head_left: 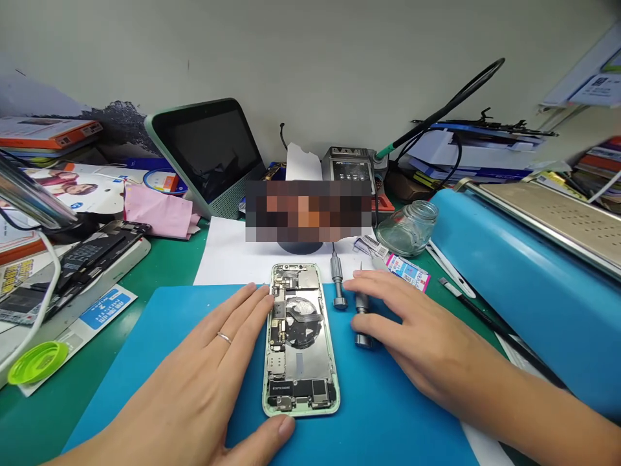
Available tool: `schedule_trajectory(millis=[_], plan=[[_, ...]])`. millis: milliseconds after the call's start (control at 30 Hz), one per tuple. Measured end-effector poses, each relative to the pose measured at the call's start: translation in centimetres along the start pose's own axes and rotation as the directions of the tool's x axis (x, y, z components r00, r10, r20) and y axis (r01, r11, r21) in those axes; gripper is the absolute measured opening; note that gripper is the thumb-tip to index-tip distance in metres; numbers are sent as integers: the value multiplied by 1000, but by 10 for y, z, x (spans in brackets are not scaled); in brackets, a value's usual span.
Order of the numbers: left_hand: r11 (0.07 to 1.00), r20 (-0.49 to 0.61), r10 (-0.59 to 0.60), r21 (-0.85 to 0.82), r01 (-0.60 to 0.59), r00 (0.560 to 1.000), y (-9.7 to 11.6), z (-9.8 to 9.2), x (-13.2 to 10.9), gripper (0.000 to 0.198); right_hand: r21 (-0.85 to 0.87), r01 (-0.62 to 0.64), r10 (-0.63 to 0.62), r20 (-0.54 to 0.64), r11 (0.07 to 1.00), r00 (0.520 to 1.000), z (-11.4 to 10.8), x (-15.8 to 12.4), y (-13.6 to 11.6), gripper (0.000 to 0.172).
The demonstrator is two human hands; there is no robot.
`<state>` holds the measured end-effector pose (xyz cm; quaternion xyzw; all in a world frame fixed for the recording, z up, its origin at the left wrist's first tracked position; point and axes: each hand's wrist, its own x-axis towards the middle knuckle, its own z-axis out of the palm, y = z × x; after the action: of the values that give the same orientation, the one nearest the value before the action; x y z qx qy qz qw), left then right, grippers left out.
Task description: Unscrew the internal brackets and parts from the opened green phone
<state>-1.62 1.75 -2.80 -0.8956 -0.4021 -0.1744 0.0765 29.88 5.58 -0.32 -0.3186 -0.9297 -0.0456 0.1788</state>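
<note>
While the opened phone (303, 362) lies internals up on the blue mat (169, 336), its left edge is touched by the fingertips of the left hand (208, 369), spread rather than pinching. Over the dark screwdriver (362, 304), beside the phone, the right hand (412, 323) is placed with thumb and fingers bent; whether the handle is pinched cannot be told. The step in hand is judged to be tool handling, pick-up or set-down being undecidable. For a lift, a firm pinch is called for, clear of the grey screwdriver (338, 278) alongside. The dark handle is partly covered by fingers; screws are too small to be resolved; objects behind are masked by a pixelated block (308, 210).
</note>
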Motion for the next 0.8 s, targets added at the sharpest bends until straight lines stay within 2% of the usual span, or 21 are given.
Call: schedule_trajectory(millis=[100,200,400,533,667,800], plan=[[1000,-19,-1,-17,1,1000,-1,4,-4,95,13,-44,44,-36,999,998,0,1,-1,28],[999,1,-14,-32,14,1000,-2,6,-6,95,28,-69,70,-18,997,997,-2,1,-3,25],[997,77,-46,-62,51,996,1,4,-7,91,80,-79,73,78,994,994,-13,-2,-8,32],[997,84,-46,-56,51,995,1,1,-5,89,95,-62,46,156,994,987,-15,-1,-6,39],[1000,83,9,-10,-8,996,2,-5,1,88,87,-55,44,117,995,992,-10,0,-3,31],[999,82,34,26,-36,996,3,-9,6,85,69,-64,59,61,996,996,-4,-1,1,33]])
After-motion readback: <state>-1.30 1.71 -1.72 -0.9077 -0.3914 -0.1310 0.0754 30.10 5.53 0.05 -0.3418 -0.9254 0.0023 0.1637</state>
